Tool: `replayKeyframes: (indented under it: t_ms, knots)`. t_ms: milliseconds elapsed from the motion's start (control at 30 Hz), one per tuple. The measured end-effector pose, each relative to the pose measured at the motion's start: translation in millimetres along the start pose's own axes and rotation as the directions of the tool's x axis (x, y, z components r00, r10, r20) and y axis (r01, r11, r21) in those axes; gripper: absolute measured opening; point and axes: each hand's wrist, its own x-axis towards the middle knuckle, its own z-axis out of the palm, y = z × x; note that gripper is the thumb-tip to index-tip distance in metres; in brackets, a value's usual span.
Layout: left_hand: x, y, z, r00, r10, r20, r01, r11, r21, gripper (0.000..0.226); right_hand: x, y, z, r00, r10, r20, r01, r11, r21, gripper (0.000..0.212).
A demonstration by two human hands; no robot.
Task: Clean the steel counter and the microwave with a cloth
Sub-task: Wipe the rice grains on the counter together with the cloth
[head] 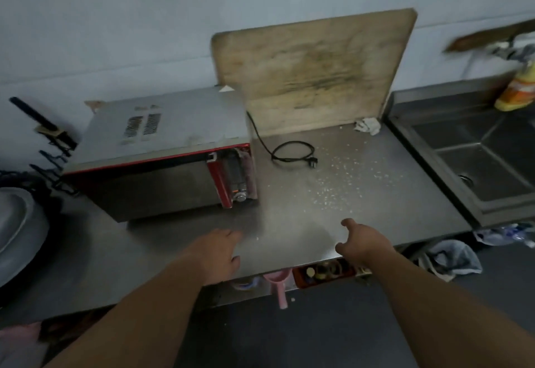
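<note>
1. Head view: both arms reach out over the front of the steel bench [289,240]. The left hand [215,254] lies flat with fingers straight, and the right hand [362,241] hovers with fingers loosely curled — neither grip holds anything.
2. The microwave [162,153], red-trimmed, stands on the bench's left part, its unplugged cord [292,152] coiled just beside it.
3. A crumpled cloth [367,126] lies at the back right corner, at the foot of a wooden cutting board [312,69] leaning on the wall — well apart from both hands.
4. White crumbs [341,182] lie scattered over the bench between cord and sink [477,162].
5. My judgement: cleaning has not begun; the cloth must be fetched, then the bench and microwave wiped.
</note>
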Motion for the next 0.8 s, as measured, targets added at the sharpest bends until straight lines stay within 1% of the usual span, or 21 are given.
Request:
replayKeyframes:
  t_ms: [167, 267, 367, 533, 633, 800]
  knots:
    - [60.0, 34.8, -20.7, 0.996, 0.089, -0.009, -0.089, 0.995, 0.041, 0.061, 14.5, 42.5, -18.0, 0.998, 0.06, -0.023, -0.059, 0.997, 0.045, 0.073]
    - [95.9, 56.6, -26.6, 0.99, 0.14, 0.027, -0.141, 0.989, 0.036, 0.063, 22.6, 64.0, -29.1, 0.993, 0.116, -0.02, -0.115, 0.992, 0.048, 0.074]
    - [135.9, 78.5, -34.0, 0.979, 0.201, 0.031, -0.201, 0.979, 0.025, 0.065, 36.9, 80.4, -48.0, 0.986, 0.159, -0.043, -0.157, 0.986, 0.051, 0.074]
    - [217.8, 111.4, -62.9, 0.956, 0.291, 0.018, -0.292, 0.956, 0.022, 0.066, 71.5, 95.9, -82.4, 0.961, 0.26, -0.099, -0.254, 0.965, 0.067, 0.074]
    - [255.4, 127.7, -80.3, 0.945, 0.324, 0.052, -0.325, 0.945, 0.022, 0.064, 93.3, 99.1, -107.6, 0.949, 0.281, -0.142, -0.276, 0.96, 0.052, 0.071]
    - [301.8, 153.9, -102.6, 0.921, 0.386, 0.061, -0.389, 0.919, 0.068, 0.063, 121.0, 112.4, -138.0, 0.937, 0.308, -0.167, -0.292, 0.95, 0.11, 0.072]
